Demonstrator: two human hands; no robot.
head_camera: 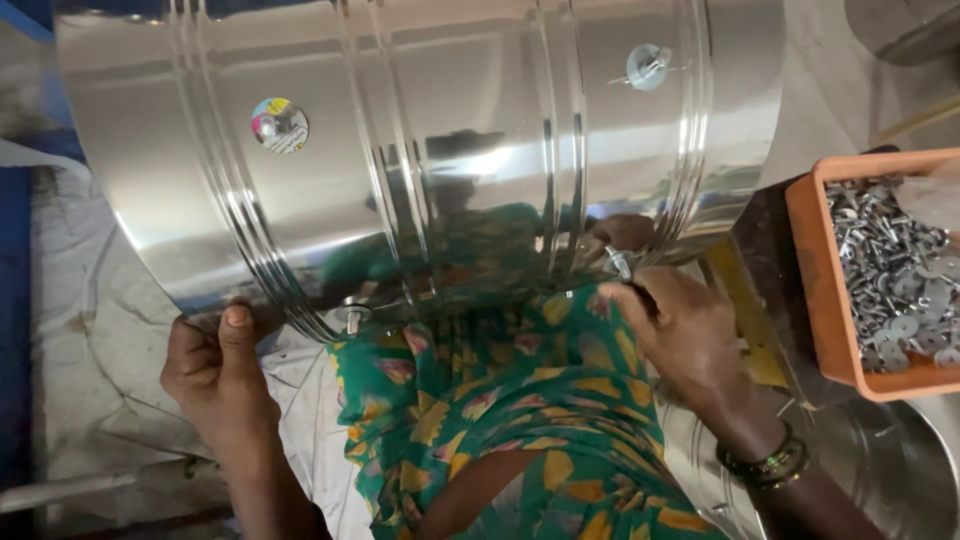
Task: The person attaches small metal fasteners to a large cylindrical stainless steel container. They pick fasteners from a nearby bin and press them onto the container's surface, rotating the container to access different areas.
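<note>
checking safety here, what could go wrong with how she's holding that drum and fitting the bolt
1. The left hand grips the steel drum by its thin lower edge; that rim could cut fingers if the drum slips.
2. The right hand pinches a small bolt at the drum's rim; it may drop into the lap.
3. The orange tray of fasteners sits close to the right elbow and could be knocked.

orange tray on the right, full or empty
Full, or close to it: the orange tray holds a heap of small metal fasteners that covers its floor and reaches near the rim.

Glossy ribbed steel drum (420, 150), mirror-smooth
</note>
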